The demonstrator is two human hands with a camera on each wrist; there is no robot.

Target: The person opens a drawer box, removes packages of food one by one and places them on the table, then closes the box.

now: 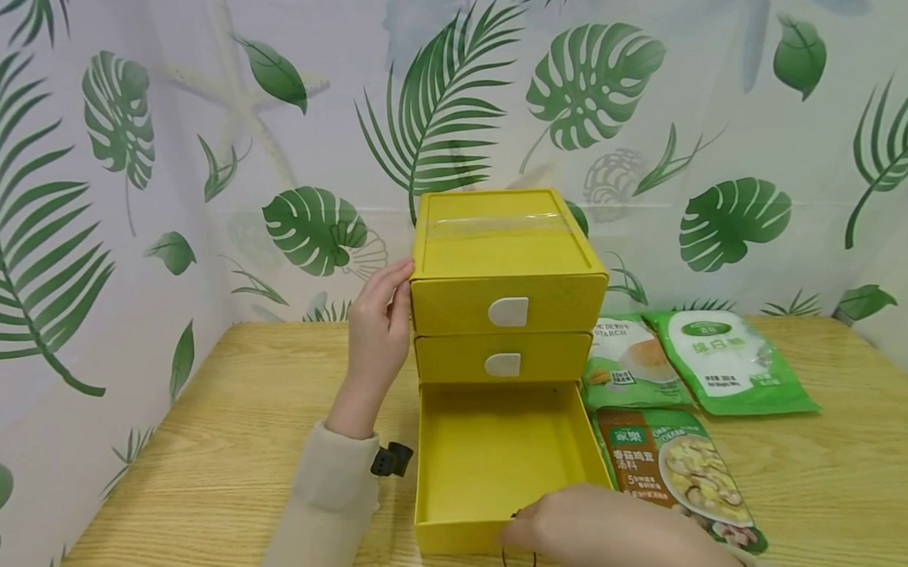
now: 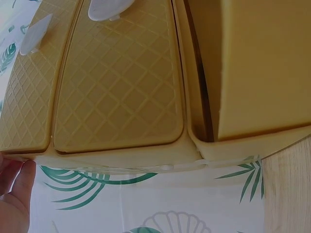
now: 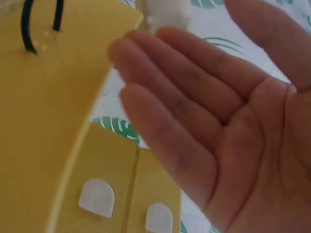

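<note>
A yellow three-drawer cabinet (image 1: 506, 232) stands on the table, its bottom drawer (image 1: 498, 457) pulled out with a bare floor showing. My left hand (image 1: 380, 324) rests against the cabinet's upper left side, fingertips at the edge. At the front of the pulled-out drawer is my right hand (image 1: 605, 528), overlapping its front right corner in the head view. The right wrist view shows this palm (image 3: 243, 150) with the fingers extended and nothing held. A thin black loop (image 3: 25, 29) hangs on the drawer front beside those fingers.
White tabs (image 1: 509, 312) mark the two closed upper drawers. Right of the cabinet lie a green starch packet (image 1: 637, 377), a green-and-white bag (image 1: 730, 357) and a brown-and-green soup mix pouch (image 1: 656, 468). A leaf-print cloth (image 1: 447, 92) hangs behind the wooden table (image 1: 242, 441).
</note>
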